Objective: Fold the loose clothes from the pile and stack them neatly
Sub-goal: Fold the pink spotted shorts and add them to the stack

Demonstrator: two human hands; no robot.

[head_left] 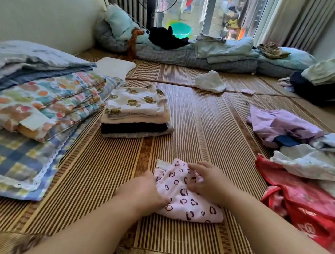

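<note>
Two bare hands work on one small pink garment (187, 195) printed with dark hearts, which lies partly folded on the striped bamboo mat (192, 124). The left hand (148, 193) presses down on the garment's left edge with its fingers curled over the cloth, pinching a fold of it. The right hand (208, 181) lies flat across the garment's upper right part, fingers spread and bent onto the fabric, holding it down rather than lifting it. Both forearms reach in from the near edge of the mat.

Beyond the pink garment and a little to its left stands the folded stack (135, 114): a white piece with olive animal prints on top, cream layers beneath, then a black layer and a grey one at the bottom. Left of the pink garment, and just beside the stack, sits a heap of folded bedding (37, 106) with a colourful floral quilt over a blue and yellow checked cover edged in lace.

To the right of the pink garment lies the loose pile (303, 156), unfolded: a lilac piece farthest away, pale blue and white pieces in the middle, and a red patterned cloth (307, 208) nearest. Farther off, past the stack, a crumpled white cloth (209, 81) rests alone on the mat. Well beyond the garment, rolled bedding (217, 55) lines the mat's far end, with a green basin (180, 29) behind it.
</note>
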